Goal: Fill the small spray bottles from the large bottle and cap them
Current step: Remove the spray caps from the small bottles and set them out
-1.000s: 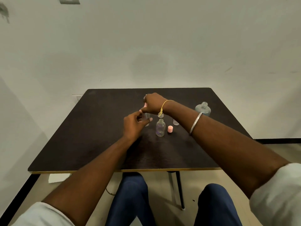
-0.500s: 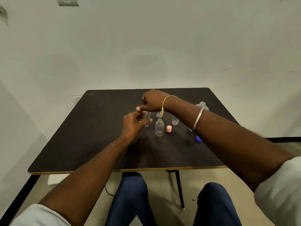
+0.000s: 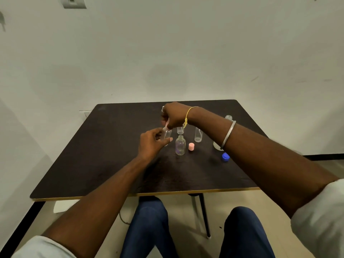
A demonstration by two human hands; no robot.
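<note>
Near frame centre, your left hand gripped the small clear bottle, now raised off the dark tabletop; your right hand pinched its pink cap, apparently capping.

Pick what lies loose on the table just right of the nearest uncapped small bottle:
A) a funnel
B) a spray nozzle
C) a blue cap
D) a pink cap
D: a pink cap sits on the table right beside the nearest small bottle; the blue cap lies farther right, near the right forearm.
</note>
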